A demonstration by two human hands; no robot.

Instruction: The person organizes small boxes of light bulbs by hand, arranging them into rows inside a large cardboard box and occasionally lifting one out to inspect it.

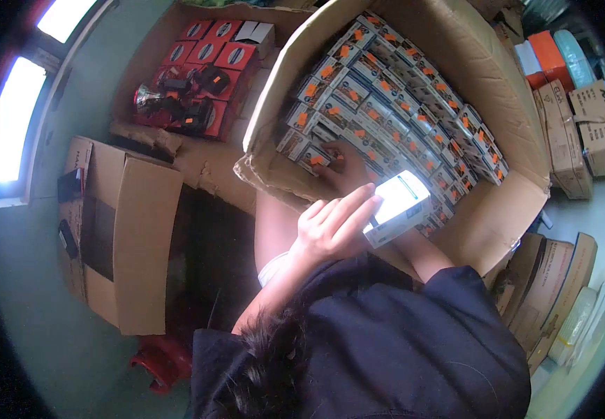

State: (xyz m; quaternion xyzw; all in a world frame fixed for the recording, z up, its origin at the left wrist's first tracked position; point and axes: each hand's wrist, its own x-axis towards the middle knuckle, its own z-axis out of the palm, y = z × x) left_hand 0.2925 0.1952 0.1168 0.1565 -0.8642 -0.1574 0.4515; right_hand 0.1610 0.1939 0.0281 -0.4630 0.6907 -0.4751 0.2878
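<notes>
My left hand point(334, 227) is closed on a small white box point(399, 202), held above the near edge of a large open carton point(274, 91). Glare washes out most of the box's top face. Behind it, my right hand point(345, 166) reaches into the carton, thumb and fingers curled at the end of a small printed box point(313, 158) with an orange sticker. The white box covers part of my right wrist. Rows of similar small boxes point(386, 115) with orange stickers fill much of the carton.
Beyond the carton on the left, another carton holds red boxes point(206, 52) with dark and silver items on top. A brown carton point(145, 244) stands at the left. Several cartons point(561, 140) and flattened cardboard point(550, 279) line the right side. A red object point(163, 362) lies low on the left.
</notes>
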